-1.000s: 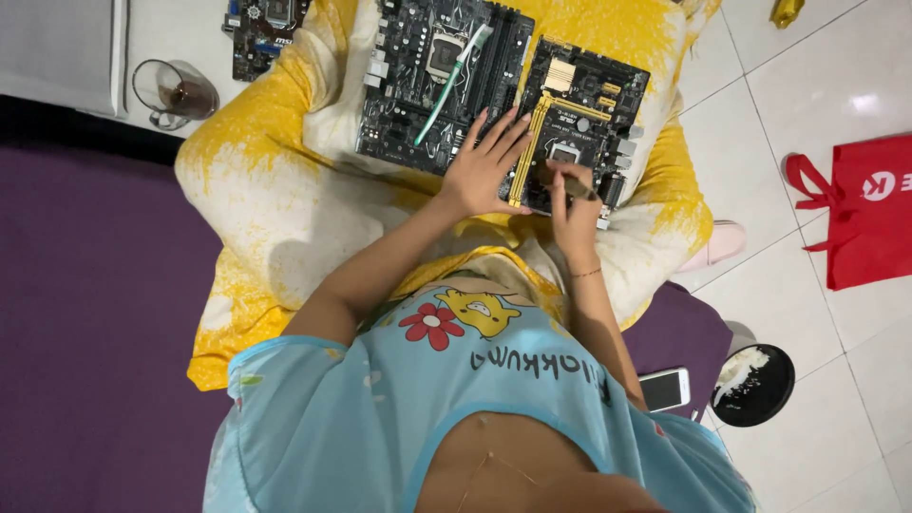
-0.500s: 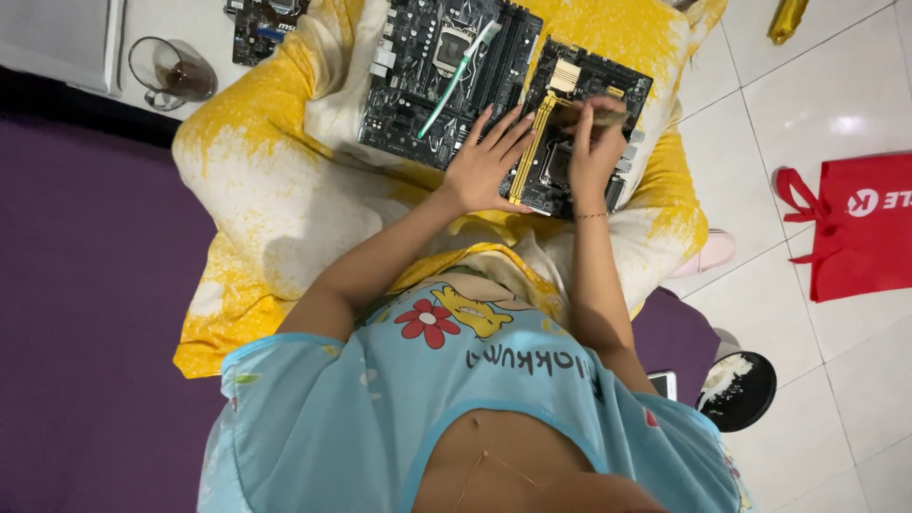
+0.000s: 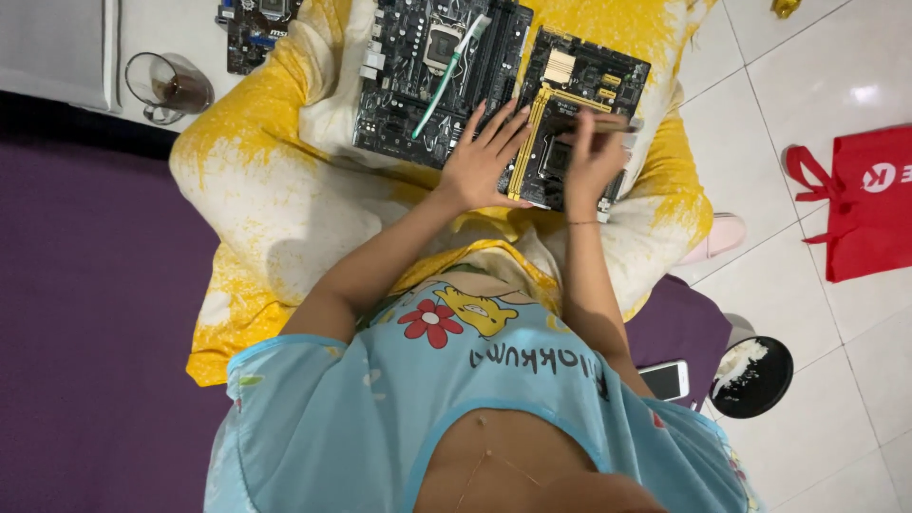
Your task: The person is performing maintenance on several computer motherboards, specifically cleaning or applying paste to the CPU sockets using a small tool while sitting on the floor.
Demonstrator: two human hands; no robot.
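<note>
left hand (image 3: 484, 161) flat, fingers spread, pins board (image 3: 575, 119) steady on pillow (image 3: 285, 190) | right hand (image 3: 591, 157) grip closed on thin tool (image 3: 594, 123), tip over board just above grip | second board (image 3: 432, 71) with toothbrush (image 3: 451, 62) left of it

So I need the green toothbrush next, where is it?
Head view, upper middle: the toothbrush lies slanted across the left circuit board, just above the left hand.

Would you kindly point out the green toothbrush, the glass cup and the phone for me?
green toothbrush (image 3: 446, 78), head view, middle of its handle.
glass cup (image 3: 169, 85), head view, its rim beside the dark drink.
phone (image 3: 664, 380), head view, centre of its white face.
</note>
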